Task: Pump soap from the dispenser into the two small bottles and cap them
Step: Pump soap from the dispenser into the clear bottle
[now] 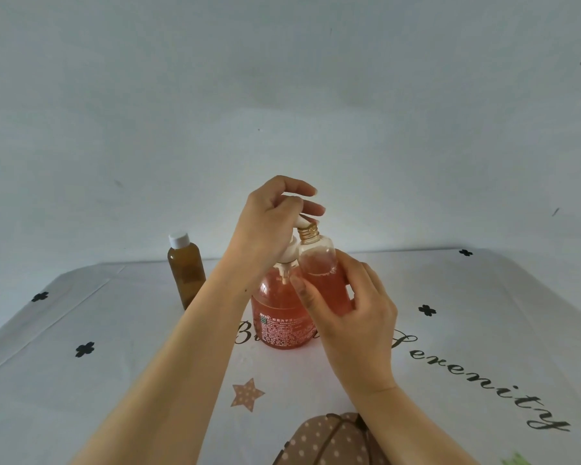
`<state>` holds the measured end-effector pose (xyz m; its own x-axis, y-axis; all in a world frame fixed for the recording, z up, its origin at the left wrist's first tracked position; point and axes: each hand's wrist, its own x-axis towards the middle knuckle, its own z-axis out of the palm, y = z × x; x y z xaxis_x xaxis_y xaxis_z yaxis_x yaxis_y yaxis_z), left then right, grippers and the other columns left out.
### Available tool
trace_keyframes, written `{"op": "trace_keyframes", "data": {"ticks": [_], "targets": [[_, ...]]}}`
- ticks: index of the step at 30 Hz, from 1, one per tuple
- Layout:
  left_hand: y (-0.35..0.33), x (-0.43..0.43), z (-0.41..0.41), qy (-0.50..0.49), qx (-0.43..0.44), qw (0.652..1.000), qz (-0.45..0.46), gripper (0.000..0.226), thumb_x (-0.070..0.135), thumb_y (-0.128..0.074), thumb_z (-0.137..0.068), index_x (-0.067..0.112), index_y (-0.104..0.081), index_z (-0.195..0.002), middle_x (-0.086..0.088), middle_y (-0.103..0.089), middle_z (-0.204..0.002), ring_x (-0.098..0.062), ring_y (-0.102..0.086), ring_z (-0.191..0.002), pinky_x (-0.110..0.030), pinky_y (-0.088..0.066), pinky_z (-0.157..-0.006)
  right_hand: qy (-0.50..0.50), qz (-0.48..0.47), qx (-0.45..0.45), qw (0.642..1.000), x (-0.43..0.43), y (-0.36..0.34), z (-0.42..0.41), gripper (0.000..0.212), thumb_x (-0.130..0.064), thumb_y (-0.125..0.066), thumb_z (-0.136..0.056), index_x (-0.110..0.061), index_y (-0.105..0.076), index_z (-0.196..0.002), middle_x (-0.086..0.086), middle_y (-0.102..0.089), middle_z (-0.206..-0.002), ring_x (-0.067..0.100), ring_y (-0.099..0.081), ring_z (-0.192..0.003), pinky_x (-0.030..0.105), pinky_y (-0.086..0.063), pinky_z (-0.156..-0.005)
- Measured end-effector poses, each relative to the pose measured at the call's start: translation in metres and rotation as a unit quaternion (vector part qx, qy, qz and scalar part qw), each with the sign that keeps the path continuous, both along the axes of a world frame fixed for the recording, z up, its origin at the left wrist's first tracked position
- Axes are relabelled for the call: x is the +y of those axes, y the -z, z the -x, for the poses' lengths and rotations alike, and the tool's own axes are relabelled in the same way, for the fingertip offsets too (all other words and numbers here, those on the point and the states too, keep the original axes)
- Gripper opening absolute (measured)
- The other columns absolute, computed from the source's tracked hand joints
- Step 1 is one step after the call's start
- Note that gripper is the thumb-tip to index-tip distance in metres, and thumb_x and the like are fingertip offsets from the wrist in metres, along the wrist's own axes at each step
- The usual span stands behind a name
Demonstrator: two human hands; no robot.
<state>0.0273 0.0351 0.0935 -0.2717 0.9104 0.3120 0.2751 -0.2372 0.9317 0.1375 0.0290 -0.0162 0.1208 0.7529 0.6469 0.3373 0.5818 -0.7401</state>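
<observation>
The left hand [269, 223] curls its fingers and thumb over the pump head [303, 223] of the soap dispenser [279, 313], which stands below its wrist. Just right of it, the right hand [359, 317] grips a small clear bottle [322, 273], partly full of pink soap, its open threaded neck right under the nozzle tip. Left of the left forearm, a capped amber bottle [186, 270] stands near the table's far edge. The printed tablecloth [114, 347] spreads wide on both sides of the arms, and a wall [282, 78] rises beyond.
</observation>
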Motion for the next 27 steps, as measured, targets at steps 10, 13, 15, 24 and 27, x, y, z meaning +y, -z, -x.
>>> {"op": "trace_keyframes", "data": {"ticks": [10,13,15,24,27], "targets": [[-0.0011,0.0003,0.0002,0.008,-0.024,1.0,0.003,0.028,0.003,-0.041,-0.092,0.015,-0.066,-0.095,-0.002,-0.075,-0.085,-0.016,-0.069,-0.078,-0.029,-0.055,-0.07,0.004,-0.005,0.001,1.0,0.0002,-0.0002,0.0006,0.059,-0.068,-0.062,-0.076,-0.026,-0.067,-0.118,-0.013,-0.067,-0.102,0.01,-0.065,-0.094,0.034,-0.057,-0.074],[0.0003,0.0016,0.0007,0.007,-0.024,1.0,0.001,0.027,0.003,-0.042,-0.092,0.015,-0.066,-0.094,-0.002,-0.075,-0.085,-0.014,-0.069,-0.076,-0.027,-0.055,-0.066,0.004,-0.007,0.0,1.0,0.0006,0.0004,0.0007,0.059,-0.069,-0.062,-0.076,-0.026,-0.067,-0.118,-0.013,-0.067,-0.102,0.009,-0.065,-0.093,0.034,-0.057,-0.074],[0.0013,0.0025,0.0005,0.008,-0.031,0.999,0.001,0.028,0.002,-0.041,-0.092,0.014,-0.066,-0.094,-0.004,-0.074,-0.085,-0.014,-0.068,-0.074,-0.025,-0.055,-0.065,0.004,-0.007,-0.003,1.0,0.0007,0.0005,0.0005,0.06,-0.07,-0.061,-0.076,-0.027,-0.066,-0.118,-0.013,-0.067,-0.102,0.009,-0.065,-0.093,0.032,-0.056,-0.074],[0.0027,0.0031,-0.0022,0.016,-0.029,0.999,-0.015,0.035,-0.004,-0.036,-0.088,0.014,-0.066,-0.087,-0.003,-0.074,-0.082,-0.011,-0.067,-0.069,-0.022,-0.054,-0.061,0.004,-0.012,-0.009,1.0,0.0012,0.0003,0.0001,0.057,-0.068,-0.061,-0.077,-0.028,-0.066,-0.116,-0.014,-0.066,-0.1,0.007,-0.064,-0.091,0.025,-0.054,-0.074],[0.0044,0.0023,-0.0029,0.02,-0.007,1.0,-0.018,0.035,-0.003,-0.035,-0.088,0.014,-0.066,-0.085,-0.003,-0.074,-0.085,-0.015,-0.069,-0.073,-0.027,-0.054,-0.065,0.004,-0.003,-0.006,1.0,0.0,0.0008,-0.0009,0.057,-0.071,-0.06,-0.076,-0.03,-0.067,-0.115,-0.015,-0.066,-0.101,0.007,-0.064,-0.092,0.031,-0.056,-0.075]]}}
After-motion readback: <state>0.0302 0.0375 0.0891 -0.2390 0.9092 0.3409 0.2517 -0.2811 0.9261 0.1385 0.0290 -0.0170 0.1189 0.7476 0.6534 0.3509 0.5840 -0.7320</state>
